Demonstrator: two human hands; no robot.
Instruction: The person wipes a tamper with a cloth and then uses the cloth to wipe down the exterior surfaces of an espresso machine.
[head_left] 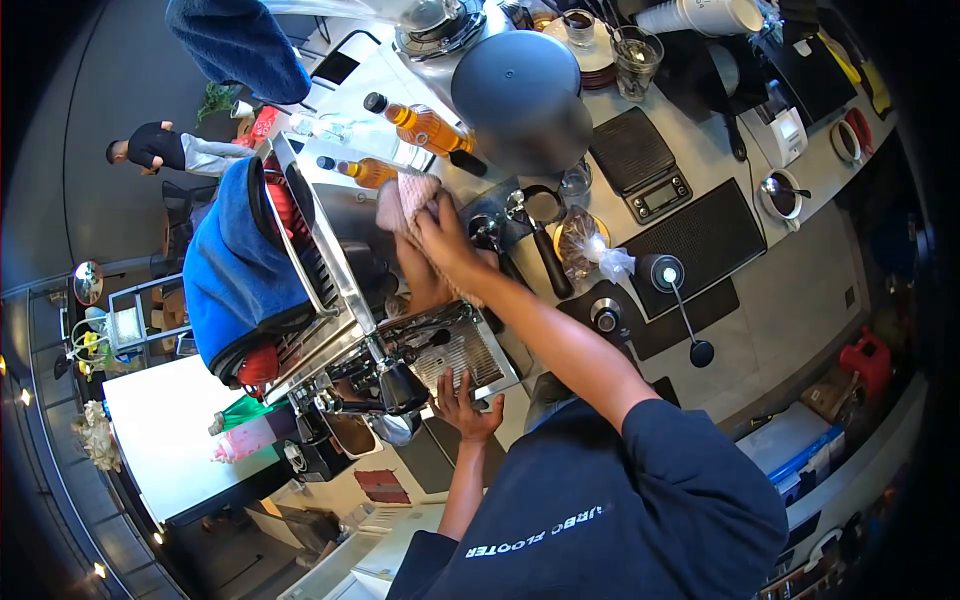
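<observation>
My right hand (447,238) is closed around a folded pink cloth (407,203), up against the shiny metal side of the espresso machine (345,268), which mirrors the arm. Fingers spread, my left hand (466,408) rests at the edge of the machine's drip tray (472,352), near a black-handled part at the machine's front. Two portafilters lie on the counter just right of the cloth; one portafilter (548,250) has its black handle toward me. Amber bottles stand beyond the cloth, the larger bottle (428,130) next to a smaller bottle (362,172).
A blue towel (240,275) covers the machine's top. On the counter are a dark round container (515,90), a black scale (640,170), a knotted plastic bag (590,245), a tamper (605,315) and a cup with a spoon (782,198). Another person (170,147) stands in the background.
</observation>
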